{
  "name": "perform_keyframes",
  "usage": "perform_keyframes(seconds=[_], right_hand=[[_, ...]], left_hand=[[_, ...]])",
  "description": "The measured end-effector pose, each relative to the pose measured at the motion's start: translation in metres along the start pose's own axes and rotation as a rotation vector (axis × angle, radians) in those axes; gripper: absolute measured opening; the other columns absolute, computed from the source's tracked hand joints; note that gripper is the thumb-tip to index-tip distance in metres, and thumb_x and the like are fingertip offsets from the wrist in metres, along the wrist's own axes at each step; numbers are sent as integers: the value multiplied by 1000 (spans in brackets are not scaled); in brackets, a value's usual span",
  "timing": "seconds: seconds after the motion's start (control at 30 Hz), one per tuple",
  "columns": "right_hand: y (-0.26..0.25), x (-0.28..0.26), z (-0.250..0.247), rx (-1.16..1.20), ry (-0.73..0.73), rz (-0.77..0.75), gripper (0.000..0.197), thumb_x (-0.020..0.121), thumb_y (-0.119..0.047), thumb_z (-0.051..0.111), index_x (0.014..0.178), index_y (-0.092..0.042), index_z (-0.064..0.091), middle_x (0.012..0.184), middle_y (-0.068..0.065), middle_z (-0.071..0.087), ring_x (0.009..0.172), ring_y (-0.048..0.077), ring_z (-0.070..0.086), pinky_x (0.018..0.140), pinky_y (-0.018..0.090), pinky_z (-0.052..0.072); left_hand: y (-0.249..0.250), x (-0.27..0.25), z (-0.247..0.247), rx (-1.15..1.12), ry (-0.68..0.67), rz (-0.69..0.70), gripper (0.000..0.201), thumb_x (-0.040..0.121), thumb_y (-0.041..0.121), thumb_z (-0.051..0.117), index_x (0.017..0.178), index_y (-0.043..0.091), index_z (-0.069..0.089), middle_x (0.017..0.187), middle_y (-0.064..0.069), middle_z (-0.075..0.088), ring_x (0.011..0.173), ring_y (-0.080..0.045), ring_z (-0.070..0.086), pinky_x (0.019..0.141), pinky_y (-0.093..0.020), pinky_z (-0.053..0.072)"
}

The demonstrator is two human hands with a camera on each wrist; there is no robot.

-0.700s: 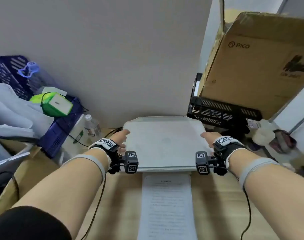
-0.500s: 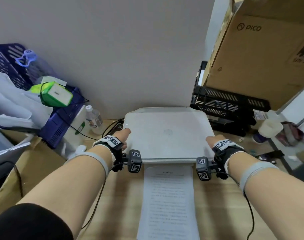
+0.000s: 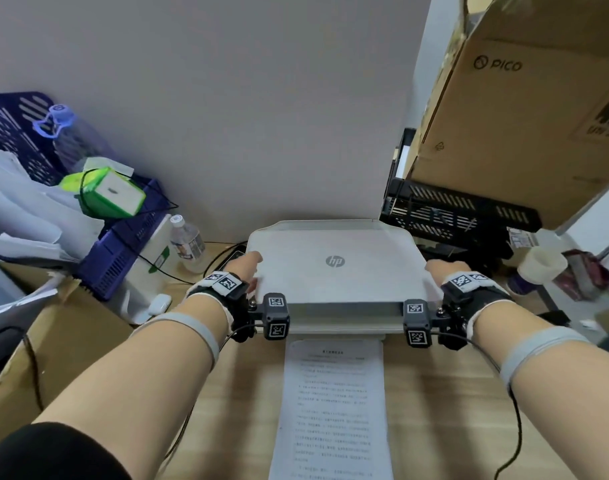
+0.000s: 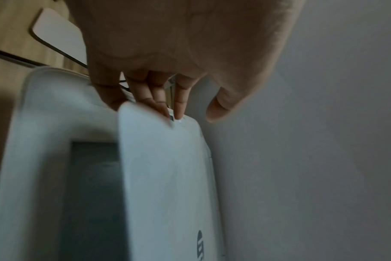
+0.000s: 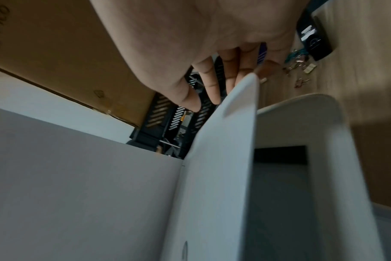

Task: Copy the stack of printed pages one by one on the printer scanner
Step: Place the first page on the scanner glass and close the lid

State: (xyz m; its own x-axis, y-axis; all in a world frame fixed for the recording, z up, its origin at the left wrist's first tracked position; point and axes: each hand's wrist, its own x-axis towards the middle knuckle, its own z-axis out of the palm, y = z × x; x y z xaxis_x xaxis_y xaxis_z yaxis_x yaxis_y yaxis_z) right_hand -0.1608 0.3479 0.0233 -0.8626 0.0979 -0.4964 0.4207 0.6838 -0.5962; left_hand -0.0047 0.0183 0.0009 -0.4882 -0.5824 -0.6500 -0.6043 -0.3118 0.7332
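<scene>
The white HP printer [image 3: 344, 320] sits at the back of the wooden desk. Its scanner lid [image 3: 334, 271] is partly raised, and the wrist views show a gap over the dark scanner glass [image 4: 94, 176]. My left hand [image 3: 251, 268] holds the lid's left edge [image 4: 167, 176], fingers [image 4: 154, 98] underneath and thumb above. My right hand [image 3: 434, 271] holds the right edge [image 5: 221, 159] the same way. A printed page [image 3: 334, 403] lies on the desk in front of the printer. Whether a sheet lies on the glass [image 5: 279, 185] I cannot tell.
A grey wall stands right behind the printer. A large PICO cardboard box [image 3: 521, 116] rests on a black tray [image 3: 452, 216] at the right, with a white cup [image 3: 542, 265] nearby. Blue crates [image 3: 123, 244], a green box [image 3: 112, 195] and a water bottle [image 3: 187, 242] crowd the left.
The lid has come down with both hands still on its side edges, and it now looks flatter in the head view. The page on the desk has not moved.
</scene>
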Motion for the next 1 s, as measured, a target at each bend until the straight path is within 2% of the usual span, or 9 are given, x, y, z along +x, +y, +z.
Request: perform_keyframes(seconds=[0.13,0.27,0.37,0.43,0.57,0.73,0.87,0.93,1.0], right_hand=[[-47,-6,-24,150,144,5,52,81,-36,55,115,2,64,112,21,65,102,40,62,91,39,46],[-90,-7,-44,214,190,-116,54,86,-48,43,113,-4,58,110,18,63,99,38,63,94,44,48],[-116,-1,-48,315,158,-242,45,97,-41,38,108,-3,58,111,19,62,105,37,61,99,50,48],[-128,3,-45,365,131,-302,42,101,-38,36,108,-2,57,114,19,60,111,38,58,101,55,45],[-132,13,-33,417,81,-329,33,100,-35,38,96,-8,56,108,17,57,118,41,55,104,57,42],[-118,24,-10,388,14,-320,48,97,-39,40,120,-1,57,126,23,59,119,41,55,106,58,40],[-104,25,14,386,5,-340,49,85,-42,44,118,-9,57,126,17,61,120,36,56,106,55,42],[-99,12,26,382,-24,-369,33,88,-37,48,113,-17,56,117,9,63,110,26,61,100,46,48],[-94,-5,40,377,-101,-403,16,97,-23,49,105,-13,59,98,7,65,81,17,64,74,31,53]], left_hand=[[43,-9,-1,-294,100,113,13,85,15,49,88,9,60,66,0,58,53,-13,51,50,-24,41],[87,-18,4,-449,118,274,13,91,11,47,89,7,59,47,2,59,57,-14,55,59,-25,50],[113,-17,9,-509,91,366,17,96,13,43,98,9,60,75,-2,67,69,-11,62,67,-21,52],[127,-9,11,-518,88,389,22,93,9,44,90,7,66,91,-9,69,77,-13,66,73,-22,54],[144,2,17,-307,48,443,22,94,17,48,78,23,62,102,-2,62,86,-13,59,77,-31,50],[151,13,23,-214,-23,484,13,94,23,48,97,27,60,107,-1,53,99,-21,48,87,-35,42],[145,10,25,-251,-59,529,29,93,12,44,84,31,64,94,5,58,101,-18,51,89,-34,46],[134,7,24,-263,-78,531,27,93,13,47,103,34,62,106,4,59,106,-16,53,91,-35,47],[116,6,21,-259,-69,522,32,95,14,48,123,26,58,118,-1,61,108,-17,57,89,-35,50]])
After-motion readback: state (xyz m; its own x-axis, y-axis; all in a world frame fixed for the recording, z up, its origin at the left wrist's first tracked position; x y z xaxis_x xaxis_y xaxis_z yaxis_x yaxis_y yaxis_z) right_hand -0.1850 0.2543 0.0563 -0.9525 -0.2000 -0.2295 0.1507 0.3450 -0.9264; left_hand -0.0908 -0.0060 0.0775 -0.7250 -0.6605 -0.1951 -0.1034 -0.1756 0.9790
